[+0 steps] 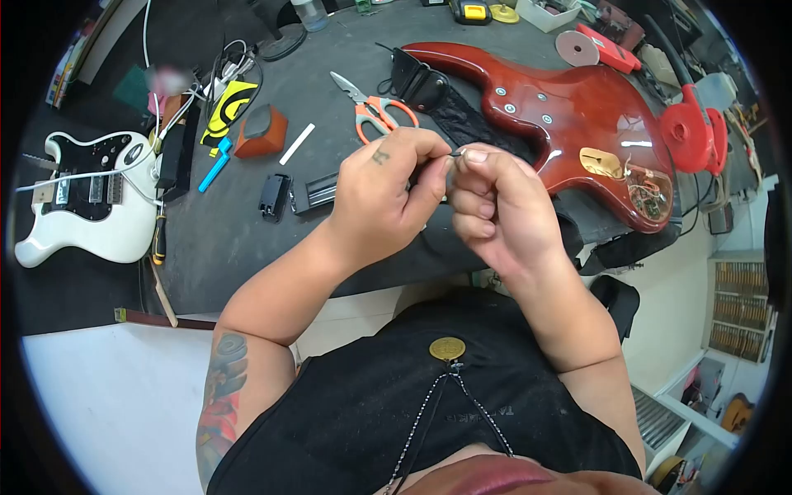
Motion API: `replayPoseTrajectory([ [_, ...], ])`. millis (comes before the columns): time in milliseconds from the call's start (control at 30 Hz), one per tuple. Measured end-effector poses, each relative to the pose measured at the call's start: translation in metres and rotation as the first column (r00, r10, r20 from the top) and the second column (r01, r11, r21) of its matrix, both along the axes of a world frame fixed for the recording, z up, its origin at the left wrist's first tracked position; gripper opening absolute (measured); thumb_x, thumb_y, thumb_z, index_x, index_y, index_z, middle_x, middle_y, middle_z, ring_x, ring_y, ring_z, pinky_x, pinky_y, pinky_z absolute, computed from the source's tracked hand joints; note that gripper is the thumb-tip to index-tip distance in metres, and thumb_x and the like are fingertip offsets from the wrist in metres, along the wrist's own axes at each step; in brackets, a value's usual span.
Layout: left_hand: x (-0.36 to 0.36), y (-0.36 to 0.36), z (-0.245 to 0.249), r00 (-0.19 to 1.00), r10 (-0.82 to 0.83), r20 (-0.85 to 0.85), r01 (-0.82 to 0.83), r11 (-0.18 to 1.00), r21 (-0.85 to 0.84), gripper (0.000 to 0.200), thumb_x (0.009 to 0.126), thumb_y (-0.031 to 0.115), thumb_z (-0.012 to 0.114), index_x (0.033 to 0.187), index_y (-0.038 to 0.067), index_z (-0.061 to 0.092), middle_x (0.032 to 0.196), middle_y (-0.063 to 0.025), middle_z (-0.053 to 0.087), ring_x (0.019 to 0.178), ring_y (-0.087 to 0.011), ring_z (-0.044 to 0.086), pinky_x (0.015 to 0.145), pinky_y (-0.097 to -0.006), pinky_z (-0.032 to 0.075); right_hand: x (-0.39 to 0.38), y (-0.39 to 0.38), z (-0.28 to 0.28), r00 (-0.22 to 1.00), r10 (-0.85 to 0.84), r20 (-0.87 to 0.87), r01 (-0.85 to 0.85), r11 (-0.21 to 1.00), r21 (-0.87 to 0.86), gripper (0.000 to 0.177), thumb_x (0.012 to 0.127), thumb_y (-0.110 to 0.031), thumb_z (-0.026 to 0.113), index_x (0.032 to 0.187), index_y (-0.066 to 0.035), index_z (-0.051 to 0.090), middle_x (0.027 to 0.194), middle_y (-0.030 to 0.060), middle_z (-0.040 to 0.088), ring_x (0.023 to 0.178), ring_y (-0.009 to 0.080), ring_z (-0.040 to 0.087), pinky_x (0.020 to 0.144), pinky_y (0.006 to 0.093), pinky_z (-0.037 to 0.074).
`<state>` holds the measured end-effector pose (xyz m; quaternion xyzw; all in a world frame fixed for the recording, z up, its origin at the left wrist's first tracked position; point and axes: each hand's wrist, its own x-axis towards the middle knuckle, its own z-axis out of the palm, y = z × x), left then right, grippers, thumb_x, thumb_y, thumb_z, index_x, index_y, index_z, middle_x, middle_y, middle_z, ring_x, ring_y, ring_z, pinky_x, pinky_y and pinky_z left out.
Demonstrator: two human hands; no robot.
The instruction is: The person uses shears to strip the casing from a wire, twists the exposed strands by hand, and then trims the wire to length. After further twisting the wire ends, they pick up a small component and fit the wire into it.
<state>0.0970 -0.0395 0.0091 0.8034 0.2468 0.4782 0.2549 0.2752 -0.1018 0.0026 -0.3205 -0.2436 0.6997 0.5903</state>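
My left hand (371,194) and my right hand (513,198) meet over the front of the workbench, both closed in a pinch. Between their fingertips is a small, thin dark piece (456,154), mostly covered by the fingers, so its kind cannot be made out. Just beyond my left hand lie orange-handled scissors (381,109), blades apart. Left of that hand are a small black plastic case (274,196) and a dark rectangular frame (320,191). To the right of my right hand, a glossy red-brown guitar body (569,99) rests back side up, with an open cavity showing wiring.
A white electric guitar body (91,198) lies at far left, near a screwdriver (159,239). A blue string winder (216,165), an orange-brown block (261,132) and a white strip (297,144) are on the bench (239,256). Red tool (693,132) stands at right.
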Motion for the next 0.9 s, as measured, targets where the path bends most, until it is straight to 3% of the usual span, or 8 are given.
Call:
replayPoseTrajectory([
  [33, 0.0, 0.002, 0.0, 0.999, 0.041, -0.035, -0.033, 0.979, 0.202, 0.006, 0.096, 0.001, 0.071, 0.097, -0.001, 0.065, 0.083, -0.0098, 0.071, 0.069, -0.0166, 0.07, 0.062, -0.0307, 0.055, 0.002, 0.001, 0.003, 0.902, 0.148, -0.405, -0.217, 0.967, -0.131, 0.014, 0.103, -0.019, 0.064, 0.096, -0.007, 0.063, 0.078, -0.0045, 0.049, 0.063, 0.0056, 0.045, 0.05, 0.0233, 0.035],
  [167, -0.001, 0.002, -0.001, 1.0, 0.024, 0.019, -0.023, 0.999, -0.035, 0.007, 0.096, 0.002, 0.071, 0.097, -0.001, 0.065, 0.079, -0.0083, 0.07, 0.065, -0.0138, 0.068, 0.06, -0.03, 0.053, -0.007, 0.003, 0.007, 0.991, -0.135, -0.006, 0.135, 0.991, -0.024, 0.013, 0.102, -0.019, 0.066, 0.102, -0.006, 0.062, 0.079, -0.0042, 0.049, 0.063, 0.0055, 0.044, 0.051, 0.0216, 0.035],
  [233, 0.0, 0.003, -0.005, 0.989, 0.011, 0.146, 0.04, 0.937, -0.347, 0.007, 0.096, 0.003, 0.07, 0.096, -0.001, 0.065, 0.074, -0.0064, 0.068, 0.063, -0.0101, 0.064, 0.059, -0.0273, 0.05, -0.007, 0.007, -0.015, 0.569, -0.62, 0.541, 0.231, 0.751, 0.618, 0.023, 0.09, -0.005, 0.077, 0.108, -0.002, 0.063, 0.086, 0.0004, 0.059, 0.066, 0.0091, 0.053, 0.053, 0.0238, 0.041],
  [300, 0.0, 0.004, -0.003, 0.989, 0.009, 0.149, 0.049, 0.924, -0.379, 0.007, 0.097, 0.003, 0.069, 0.096, -0.002, 0.064, 0.071, -0.0036, 0.066, 0.062, -0.0063, 0.06, 0.058, -0.0243, 0.047, 0.001, 0.004, -0.011, 0.192, -0.794, 0.577, -0.027, 0.584, 0.811, 0.031, 0.08, 0.002, 0.081, 0.106, -0.002, 0.064, 0.085, 0.0052, 0.06, 0.064, 0.0147, 0.056, 0.053, 0.0279, 0.044],
  [533, 0.001, -0.002, -0.003, 0.987, -0.02, 0.157, 0.092, 0.878, -0.469, 0.008, 0.098, 0.003, 0.069, 0.097, -0.003, 0.064, 0.072, -0.0016, 0.065, 0.064, -0.0038, 0.059, 0.058, -0.0228, 0.045, -0.003, 0.019, -0.015, 0.098, -0.907, 0.409, -0.086, 0.401, 0.912, 0.027, 0.077, 0.004, 0.08, 0.1, -0.003, 0.067, 0.084, 0.0076, 0.063, 0.066, 0.0226, 0.062, 0.055, 0.0368, 0.05],
  [633, 0.0, -0.002, -0.005, 0.989, -0.025, 0.147, 0.09, 0.886, -0.455, 0.008, 0.098, 0.003, 0.069, 0.097, -0.004, 0.063, 0.073, -0.0014, 0.065, 0.065, -0.0039, 0.059, 0.058, -0.0226, 0.046, -0.001, 0.016, -0.016, 0.081, -0.879, 0.47, -0.123, 0.46, 0.88, 0.019, 0.082, 0.002, 0.076, 0.097, -0.002, 0.067, 0.082, 0.0058, 0.062, 0.064, 0.018, 0.058, 0.055, 0.0322, 0.047],
  [700, 0.0, 0.0, -0.006, 0.991, -0.025, 0.133, 0.081, 0.896, -0.437, 0.009, 0.098, 0.003, 0.069, 0.097, -0.004, 0.063, 0.073, -0.0012, 0.065, 0.065, -0.0039, 0.059, 0.058, -0.0226, 0.046, -0.002, 0.013, -0.016, 0.411, -0.609, 0.678, 0.154, 0.78, 0.607, 0.009, 0.088, -0.001, 0.072, 0.095, -0.001, 0.066, 0.079, 0.004, 0.059, 0.063, 0.0129, 0.053, 0.057, 0.0285, 0.045],
  [900, -0.002, 0.0, 0.002, 0.986, 0.002, 0.168, 0.078, 0.883, -0.463, 0.008, 0.099, 0.003, 0.068, 0.097, -0.004, 0.063, 0.074, -0.0007, 0.065, 0.065, -0.004, 0.059, 0.057, -0.0221, 0.046, -0.003, 0.015, -0.014, 0.266, -0.757, 0.597, 0.11, 0.639, 0.761, 0.013, 0.084, -0.004, 0.075, 0.093, -0.002, 0.066, 0.08, 0.0057, 0.059, 0.064, 0.0154, 0.054, 0.057, 0.0298, 0.046],
])
